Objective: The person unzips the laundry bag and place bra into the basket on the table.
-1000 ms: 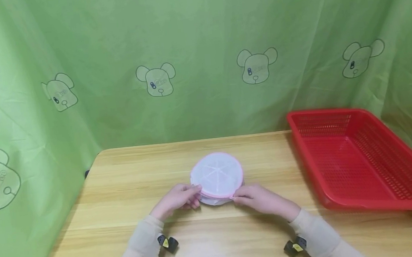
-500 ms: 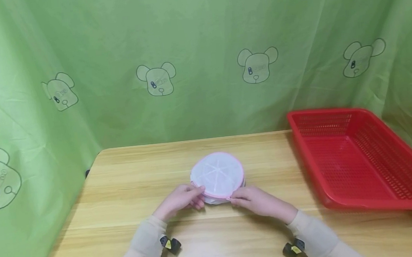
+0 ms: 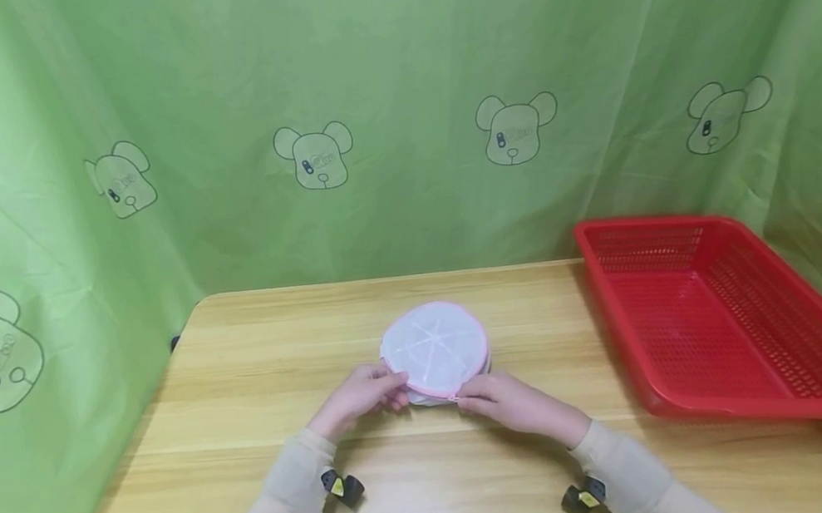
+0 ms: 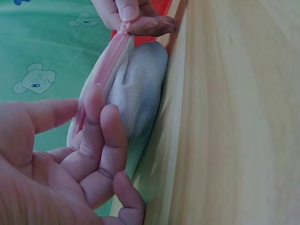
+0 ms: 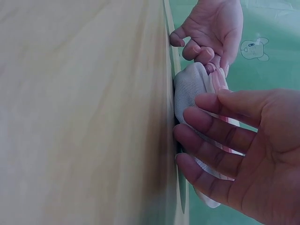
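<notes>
A round, pale mesh laundry bag [image 3: 431, 340] with pink trim lies on the table, its top flat and its side bulging in the left wrist view. My left hand [image 3: 360, 397] pinches the near-left edge between thumb and index finger, the other fingers loosely bent below. At the near-right edge my right hand [image 3: 510, 399] pinches the zipper pull [image 4: 124, 29] between thumb and index finger. A pink zipper [image 4: 108, 65] runs along the rim from one hand to the other. In the right wrist view, my right fingers partly hide the bag's grey mesh side [image 5: 190, 89].
A big red plastic basket [image 3: 626, 334] with perforated walls stands on the right of the wooden table [image 3: 277, 337]. Green curtains [image 3: 389, 50] printed with bear heads hang behind and at both sides.
My right hand has slid a little to the left along the near rim with the zipper pull. My left hand has shifted slightly right, keeping its pinch on the bag's edge.
</notes>
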`<move>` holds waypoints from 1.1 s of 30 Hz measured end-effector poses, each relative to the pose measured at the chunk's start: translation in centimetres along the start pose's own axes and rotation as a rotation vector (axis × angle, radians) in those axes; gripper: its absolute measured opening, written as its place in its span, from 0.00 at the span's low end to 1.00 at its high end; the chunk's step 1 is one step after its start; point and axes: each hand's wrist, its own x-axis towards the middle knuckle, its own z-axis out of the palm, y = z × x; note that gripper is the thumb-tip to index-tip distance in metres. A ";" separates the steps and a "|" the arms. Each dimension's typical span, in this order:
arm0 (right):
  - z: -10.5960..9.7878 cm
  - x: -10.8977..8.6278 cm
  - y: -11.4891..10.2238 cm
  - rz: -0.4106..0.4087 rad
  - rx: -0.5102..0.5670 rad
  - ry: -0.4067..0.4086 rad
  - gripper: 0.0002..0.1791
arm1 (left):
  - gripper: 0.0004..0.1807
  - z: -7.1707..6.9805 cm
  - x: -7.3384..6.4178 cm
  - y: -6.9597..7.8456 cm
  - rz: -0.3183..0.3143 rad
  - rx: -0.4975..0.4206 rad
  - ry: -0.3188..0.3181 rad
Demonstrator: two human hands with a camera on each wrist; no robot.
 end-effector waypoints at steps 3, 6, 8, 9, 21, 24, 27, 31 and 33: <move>0.0 0.0 0.1 0.003 0.006 -0.004 0.10 | 0.15 0.0 0.0 0.0 -0.008 -0.022 0.002; 0.0 0.0 0.0 0.006 0.009 -0.010 0.10 | 0.14 0.0 0.0 0.1 -0.004 -0.057 -0.003; 0.0 0.0 0.0 0.008 0.008 -0.013 0.11 | 0.14 0.1 0.0 0.1 -0.001 -0.083 -0.006; 0.0 0.0 0.0 0.007 0.008 -0.013 0.11 | 0.14 0.1 -0.1 0.2 0.000 -0.093 -0.009; 0.0 -0.1 0.1 0.005 -0.022 0.003 0.11 | 0.13 0.0 -0.2 0.2 -0.002 -0.103 0.020; -0.1 -0.1 0.1 0.017 -0.026 0.002 0.10 | 0.14 0.0 -0.3 0.2 0.001 -0.103 0.031; -0.2 -0.1 0.2 0.031 -0.024 0.002 0.10 | 0.14 0.0 -0.3 0.2 -0.005 -0.118 0.035; -0.5 -0.2 0.4 0.030 -0.031 0.007 0.09 | 0.12 -0.1 -0.3 0.2 -0.020 -0.134 0.035; -0.7 -0.3 0.5 0.027 -0.037 0.009 0.09 | 0.11 -0.1 -0.2 0.2 -0.028 -0.137 0.037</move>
